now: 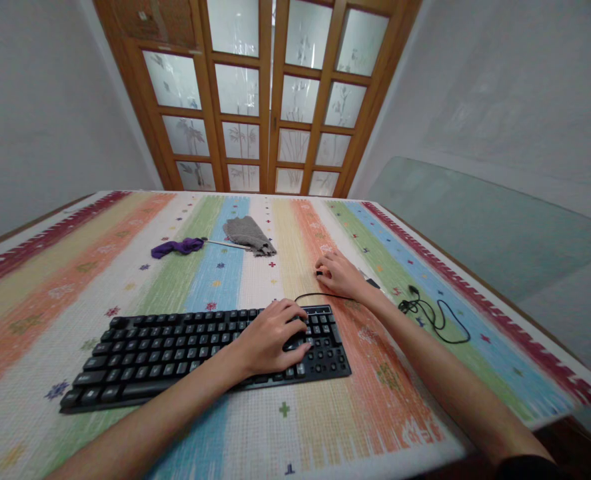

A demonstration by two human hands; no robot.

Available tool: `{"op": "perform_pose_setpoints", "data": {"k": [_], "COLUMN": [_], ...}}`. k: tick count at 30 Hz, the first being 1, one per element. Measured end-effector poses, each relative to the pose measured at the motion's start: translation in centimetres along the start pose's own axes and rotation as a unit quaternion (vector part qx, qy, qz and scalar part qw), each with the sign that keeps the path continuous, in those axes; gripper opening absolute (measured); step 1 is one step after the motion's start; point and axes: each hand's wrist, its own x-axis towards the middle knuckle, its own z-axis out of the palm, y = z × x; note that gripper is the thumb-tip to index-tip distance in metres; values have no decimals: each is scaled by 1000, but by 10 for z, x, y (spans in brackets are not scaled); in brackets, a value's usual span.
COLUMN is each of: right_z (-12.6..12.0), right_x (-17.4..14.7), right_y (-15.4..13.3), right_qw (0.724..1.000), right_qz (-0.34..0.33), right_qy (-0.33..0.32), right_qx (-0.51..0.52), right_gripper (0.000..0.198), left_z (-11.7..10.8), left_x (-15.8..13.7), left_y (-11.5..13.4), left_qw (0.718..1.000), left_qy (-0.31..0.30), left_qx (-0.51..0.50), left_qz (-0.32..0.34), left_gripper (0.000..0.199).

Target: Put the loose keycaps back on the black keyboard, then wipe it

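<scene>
A black keyboard (175, 353) lies at a slant across the striped tablecloth. My left hand (275, 337) rests on its right part, fingers spread over the number pad, with the thumb on the keys. Lower on the number pad, several bare switches (325, 360) show without caps. Beyond the keyboard's top right corner, my right hand (339, 275) is closed in a pinch at the cloth. A small black keycap (319, 273) shows at its fingertips. My left hand and forearm hide some of the middle keys.
A purple cloth (178, 247) and a grey cloth (249, 235), with a thin pale stick (228, 245) between them, lie farther back. A black cable (438, 323) coils at right. Beside my right forearm is a small dark object (373, 283), partly hidden.
</scene>
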Motion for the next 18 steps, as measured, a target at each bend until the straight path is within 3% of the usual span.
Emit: {"op": "perform_pose_setpoints", "data": {"k": [7,13,15,18], "right_z": [0,-18,-24,-28], "right_x": [3,-17,-28,-46], "right_y": [-2,-14,-18,-24], "right_qw": [997,978,942,847], "right_qz": [20,4,4,47], "right_qy": [3,-23,-54,-90], "right_qx": [69,206,331,521], "right_gripper": [12,19,22,25], "left_z": [-1,-2,-2,-2], "left_x": [0,1,1,1], "left_y": [1,0,0,0], "left_qw": [1000,1000,1000,1000], "left_qy": [3,-3,-5,-9], "left_qx": [1,-7,-8,-5], "left_qz": [-2,-17,-22,-20], "left_gripper": [13,13,14,14]}}
